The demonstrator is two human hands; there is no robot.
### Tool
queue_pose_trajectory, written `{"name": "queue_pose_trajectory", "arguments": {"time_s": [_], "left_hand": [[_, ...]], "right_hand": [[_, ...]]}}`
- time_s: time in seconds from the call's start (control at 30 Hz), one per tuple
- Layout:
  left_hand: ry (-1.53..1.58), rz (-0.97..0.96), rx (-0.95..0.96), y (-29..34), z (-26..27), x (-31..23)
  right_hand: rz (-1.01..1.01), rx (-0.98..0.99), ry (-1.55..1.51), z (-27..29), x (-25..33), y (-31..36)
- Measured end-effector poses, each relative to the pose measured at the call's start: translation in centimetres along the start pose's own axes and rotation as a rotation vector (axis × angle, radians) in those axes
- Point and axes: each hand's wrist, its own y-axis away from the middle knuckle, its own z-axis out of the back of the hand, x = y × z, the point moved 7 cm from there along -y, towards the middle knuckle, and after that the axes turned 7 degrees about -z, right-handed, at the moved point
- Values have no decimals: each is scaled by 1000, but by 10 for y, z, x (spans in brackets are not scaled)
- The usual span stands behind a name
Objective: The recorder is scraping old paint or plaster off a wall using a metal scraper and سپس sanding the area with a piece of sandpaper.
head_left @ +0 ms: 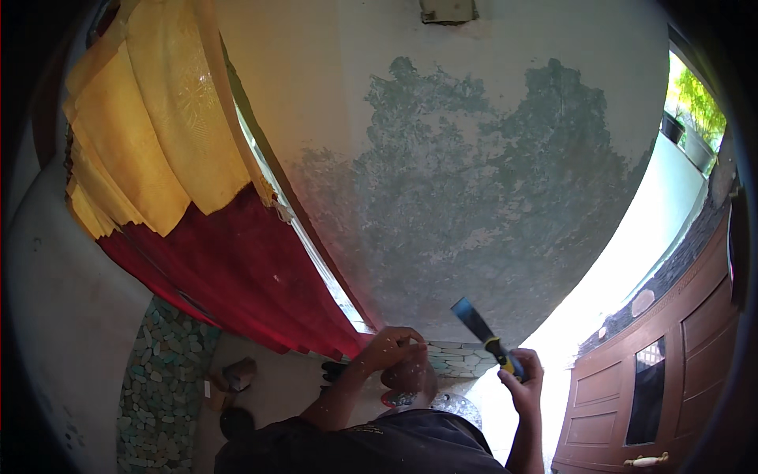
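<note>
Scraper [493, 346]: raised in front of the patchy grey wall [474, 197], blade angled up and leftward.
Right hand [524, 374]: wrapped around its black-and-yellow handle.
Left hand [397, 348]: fingers curled; from my feed I cannot tell whether they hold anything.
Curtain [225, 265]: red and yellow, left of the wall.

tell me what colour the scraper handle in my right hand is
The scraper handle is black and yellow, seen best in the head view.

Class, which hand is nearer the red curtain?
Left: the left hand is by the lower right corner of the red curtain; the right hand, gripping a scraper, is farther right.
</note>
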Motion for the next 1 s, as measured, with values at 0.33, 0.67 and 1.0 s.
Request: {"name": "queue_pose_trajectory", "arguments": {"time_s": [0.33,0.67,1.0], "left_hand": [[39,-140,-302,-6,105,1],[-42,-299,-254,-57,165,-24],[-98,-183,-281,-57,164,-17]], "right_hand": [[514,-221,-423,5,101,-8],[1099,212,-626,-86,241,-42],[1165,135,-1018,-134,314,-123]]}}
